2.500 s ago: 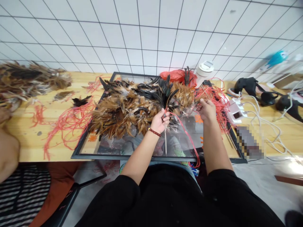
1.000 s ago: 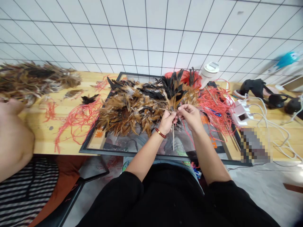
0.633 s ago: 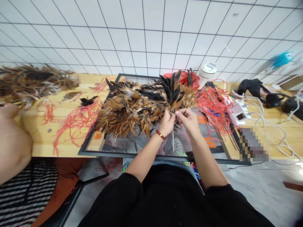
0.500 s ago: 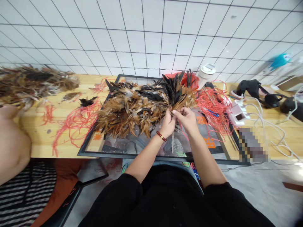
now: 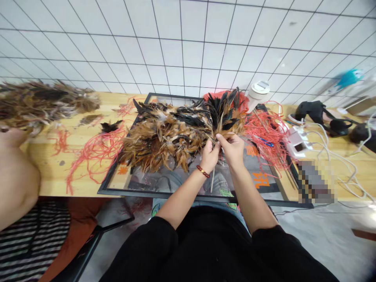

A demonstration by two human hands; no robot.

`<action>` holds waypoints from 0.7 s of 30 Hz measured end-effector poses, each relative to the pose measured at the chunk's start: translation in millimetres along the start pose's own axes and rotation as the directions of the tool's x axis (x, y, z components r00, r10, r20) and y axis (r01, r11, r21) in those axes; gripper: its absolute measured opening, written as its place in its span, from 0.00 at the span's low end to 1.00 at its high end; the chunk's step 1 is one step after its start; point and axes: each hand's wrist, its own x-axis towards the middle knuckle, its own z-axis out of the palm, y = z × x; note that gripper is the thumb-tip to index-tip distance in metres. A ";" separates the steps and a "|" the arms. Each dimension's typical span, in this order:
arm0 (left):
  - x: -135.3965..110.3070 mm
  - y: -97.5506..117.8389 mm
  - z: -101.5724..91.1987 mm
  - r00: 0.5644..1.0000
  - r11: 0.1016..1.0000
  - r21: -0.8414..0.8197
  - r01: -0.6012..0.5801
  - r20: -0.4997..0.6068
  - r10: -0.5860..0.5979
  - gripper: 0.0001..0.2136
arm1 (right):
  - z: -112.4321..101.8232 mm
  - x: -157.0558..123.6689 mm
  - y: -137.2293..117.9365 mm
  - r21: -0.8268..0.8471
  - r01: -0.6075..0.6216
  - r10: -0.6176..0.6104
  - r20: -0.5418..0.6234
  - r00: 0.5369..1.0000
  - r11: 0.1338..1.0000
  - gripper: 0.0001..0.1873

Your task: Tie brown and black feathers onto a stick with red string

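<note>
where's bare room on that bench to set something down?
Front left: bare wood between the co-worker's arm and loose red strings. Maybe the glass strip between brown feather pile and black frame. Crowded: right, red tangle and white cables; centre, left hand and right hand.

A long, yellowish wooden surface (image 5: 49, 184) with many things spread out.
On its left lie a pile of mottled feathers (image 5: 38, 102), loose red strings (image 5: 94, 150) and a small black tuft (image 5: 111, 126); in the middle, a black-framed clear panel (image 5: 132, 193) bearing a heap of brown and black feathers (image 5: 164, 141); on its right, a white plug block (image 5: 297, 143), pale cables (image 5: 351, 168) and black straps (image 5: 313, 111).
</note>
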 end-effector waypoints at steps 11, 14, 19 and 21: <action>-4.2 15.6 3.5 0.990 0.965 -0.238 0.113 0.110 -0.089 0.27 | -2.9 7.6 -6.1 0.110 -0.129 0.132 -0.018 0.991 0.986 0.22; -4.5 13.6 2.1 0.989 0.965 -0.237 0.116 0.121 -0.089 0.26 | -8.1 8.6 -4.7 0.153 -0.127 0.136 -0.048 0.990 0.980 0.22; -4.8 9.9 1.2 0.984 0.991 -0.103 0.084 0.168 -0.066 0.24 | -6.1 4.4 -0.7 0.171 -0.099 0.109 -0.054 0.993 0.980 0.21; -4.4 10.2 1.3 0.988 0.993 -0.094 0.067 0.147 -0.053 0.22 | -3.8 4.1 1.0 0.152 -0.097 0.103 -0.030 0.994 0.984 0.21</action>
